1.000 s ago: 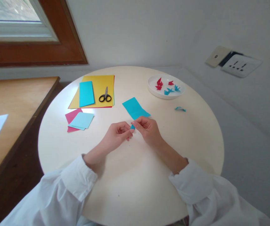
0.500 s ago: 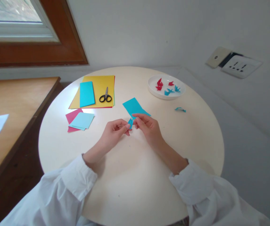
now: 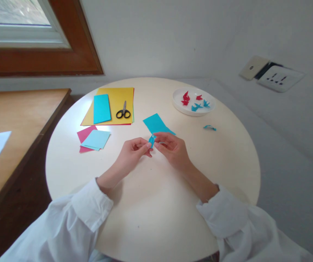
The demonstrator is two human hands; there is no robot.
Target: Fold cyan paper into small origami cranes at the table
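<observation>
A small piece of folded blue paper (image 3: 152,140) is pinched between the thumb and fingers of my left hand (image 3: 133,153). From the other side, my right hand (image 3: 175,150) has its thumb and bent fingers at the paper's right edge, closed on it as far as I can see. Fingertips hide part of the folds. Just beyond my hands a flat blue paper sheet (image 3: 157,123) lies on the white round table (image 3: 156,203), its near corner partly behind my right fingers.
A white dish (image 3: 178,106) at the back right holds several small red and blue folded paper figures. A curled blue strip (image 3: 210,127) lies before it. Scissors (image 3: 123,112) and a blue rectangle (image 3: 101,109) rest on yellow sheets (image 3: 118,94). Pale blue squares (image 3: 95,139) overlap pink ones (image 3: 86,134).
My right thumb and fingers have shifted slightly at the folded blue paper, with the thumb a little lower. My left hand keeps its pinch. The whole view has moved slightly.
</observation>
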